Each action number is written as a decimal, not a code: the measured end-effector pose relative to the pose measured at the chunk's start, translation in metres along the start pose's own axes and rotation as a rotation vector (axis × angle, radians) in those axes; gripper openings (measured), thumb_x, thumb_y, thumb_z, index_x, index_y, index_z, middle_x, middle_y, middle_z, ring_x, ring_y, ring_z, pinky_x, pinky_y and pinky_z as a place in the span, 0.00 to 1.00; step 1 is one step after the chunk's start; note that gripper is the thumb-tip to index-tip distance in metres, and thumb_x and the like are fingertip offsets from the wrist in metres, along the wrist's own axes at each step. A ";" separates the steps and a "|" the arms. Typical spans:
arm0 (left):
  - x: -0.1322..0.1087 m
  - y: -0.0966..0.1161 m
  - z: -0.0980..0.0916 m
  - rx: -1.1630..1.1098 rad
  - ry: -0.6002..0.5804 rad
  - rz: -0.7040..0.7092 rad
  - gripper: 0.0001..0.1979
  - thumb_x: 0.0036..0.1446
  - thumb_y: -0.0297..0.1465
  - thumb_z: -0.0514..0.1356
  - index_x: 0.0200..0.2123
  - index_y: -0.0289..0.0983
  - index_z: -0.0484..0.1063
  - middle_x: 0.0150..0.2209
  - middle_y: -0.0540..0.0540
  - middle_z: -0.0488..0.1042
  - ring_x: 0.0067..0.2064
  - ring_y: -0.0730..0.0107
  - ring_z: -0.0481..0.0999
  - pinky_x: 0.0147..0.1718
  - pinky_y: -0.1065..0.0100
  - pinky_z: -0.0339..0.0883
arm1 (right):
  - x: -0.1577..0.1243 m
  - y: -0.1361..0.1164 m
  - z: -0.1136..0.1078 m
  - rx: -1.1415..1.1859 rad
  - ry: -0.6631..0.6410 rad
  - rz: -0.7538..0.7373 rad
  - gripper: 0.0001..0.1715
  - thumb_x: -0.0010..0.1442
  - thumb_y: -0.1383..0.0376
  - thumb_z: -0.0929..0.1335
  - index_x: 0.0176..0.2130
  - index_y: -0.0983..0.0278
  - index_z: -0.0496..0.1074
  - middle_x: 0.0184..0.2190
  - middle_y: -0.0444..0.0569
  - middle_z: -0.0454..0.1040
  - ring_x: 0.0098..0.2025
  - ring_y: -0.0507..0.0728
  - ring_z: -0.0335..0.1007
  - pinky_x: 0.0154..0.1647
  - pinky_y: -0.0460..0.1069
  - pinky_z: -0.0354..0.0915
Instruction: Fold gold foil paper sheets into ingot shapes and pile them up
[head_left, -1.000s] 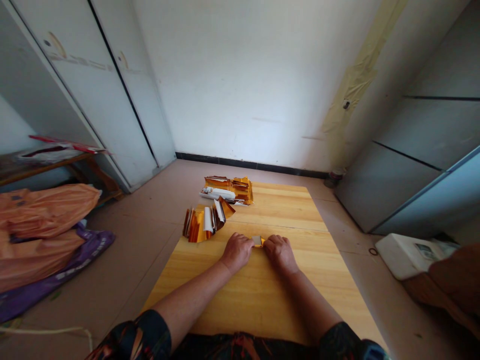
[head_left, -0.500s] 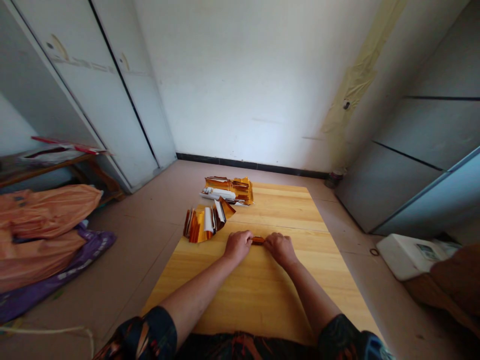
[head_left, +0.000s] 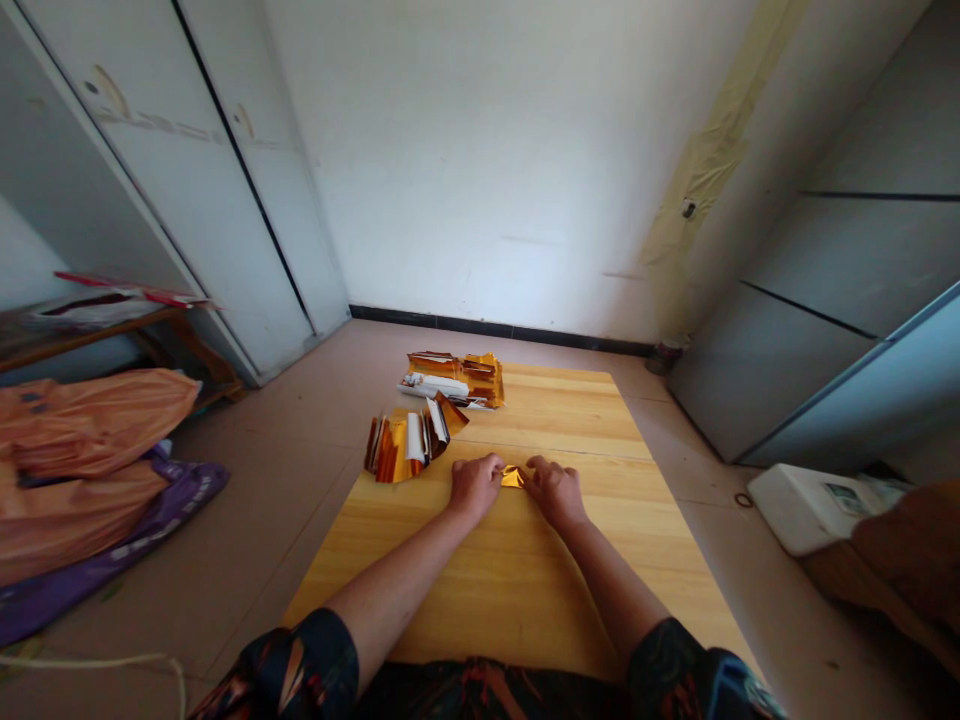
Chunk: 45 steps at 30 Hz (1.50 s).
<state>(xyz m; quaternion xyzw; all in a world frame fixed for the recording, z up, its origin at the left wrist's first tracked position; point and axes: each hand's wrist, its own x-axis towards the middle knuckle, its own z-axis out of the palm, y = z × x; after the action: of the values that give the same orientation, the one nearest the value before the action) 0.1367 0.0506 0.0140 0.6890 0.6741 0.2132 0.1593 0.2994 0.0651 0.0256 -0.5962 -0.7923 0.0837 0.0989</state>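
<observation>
A small piece of gold foil paper (head_left: pixel 514 477) lies on the wooden table (head_left: pixel 525 590) between my two hands. My left hand (head_left: pixel 474 485) has its fingers curled and pinches the paper's left end. The right end is gripped by my right hand (head_left: pixel 553 490), also closed. Both hands rest on the tabletop near its middle. A fanned bunch of gold and white foil sheets (head_left: pixel 409 443) sits just beyond my left hand. Farther back lies a stack of gold foil pieces (head_left: pixel 454 379).
Orange and purple bags (head_left: pixel 82 450) lie on the floor to the left under a low bench. White cabinet doors (head_left: pixel 187 180) stand at the left, grey panels at the right. A white box (head_left: pixel 814 505) sits on the floor to the right.
Both hands have slid slightly away from me along the table with the paper. The piece now shows a bright gold face between the fingers.
</observation>
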 end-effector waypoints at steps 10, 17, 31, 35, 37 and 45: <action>0.001 -0.009 0.007 -0.001 0.032 0.077 0.07 0.55 0.25 0.57 0.35 0.41 0.73 0.39 0.50 0.75 0.44 0.68 0.71 0.44 0.64 0.54 | -0.001 -0.001 0.004 -0.068 0.018 -0.002 0.11 0.64 0.58 0.63 0.34 0.61 0.70 0.31 0.44 0.75 0.36 0.51 0.69 0.37 0.46 0.48; -0.002 -0.014 0.008 -0.017 0.024 0.176 0.10 0.57 0.26 0.56 0.33 0.44 0.76 0.39 0.50 0.74 0.44 0.69 0.70 0.46 0.63 0.53 | -0.002 0.001 0.004 -0.110 -0.008 -0.035 0.08 0.63 0.63 0.63 0.35 0.61 0.72 0.34 0.47 0.74 0.39 0.53 0.67 0.36 0.47 0.48; 0.000 -0.027 -0.005 0.055 -0.034 0.290 0.10 0.51 0.34 0.63 0.39 0.50 0.77 0.45 0.49 0.72 0.48 0.62 0.66 0.47 0.58 0.54 | -0.008 0.006 0.006 0.023 0.035 0.007 0.07 0.61 0.65 0.65 0.34 0.60 0.74 0.36 0.45 0.74 0.42 0.53 0.66 0.40 0.47 0.50; 0.001 -0.025 -0.005 0.079 -0.045 0.283 0.08 0.54 0.33 0.62 0.37 0.50 0.78 0.45 0.49 0.72 0.48 0.62 0.66 0.46 0.58 0.53 | -0.005 0.007 0.006 0.018 0.011 0.010 0.07 0.60 0.64 0.65 0.35 0.60 0.74 0.36 0.46 0.74 0.42 0.53 0.66 0.41 0.47 0.50; 0.001 -0.025 -0.004 0.089 -0.041 0.286 0.08 0.54 0.33 0.61 0.37 0.50 0.78 0.45 0.49 0.72 0.48 0.63 0.66 0.46 0.58 0.53 | -0.004 0.007 0.005 0.014 -0.006 0.022 0.07 0.60 0.64 0.65 0.35 0.60 0.74 0.36 0.46 0.74 0.42 0.53 0.66 0.40 0.47 0.50; -0.004 -0.022 -0.002 0.129 0.001 0.309 0.08 0.57 0.32 0.59 0.38 0.49 0.77 0.43 0.48 0.71 0.47 0.63 0.65 0.44 0.59 0.52 | -0.002 0.000 -0.001 -0.049 -0.039 0.034 0.09 0.61 0.64 0.64 0.35 0.60 0.74 0.37 0.47 0.74 0.43 0.54 0.66 0.39 0.46 0.54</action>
<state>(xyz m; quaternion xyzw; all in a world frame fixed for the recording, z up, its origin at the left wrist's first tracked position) 0.1165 0.0472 0.0037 0.7931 0.5726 0.1916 0.0797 0.2999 0.0629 0.0261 -0.6099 -0.7858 0.0774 0.0676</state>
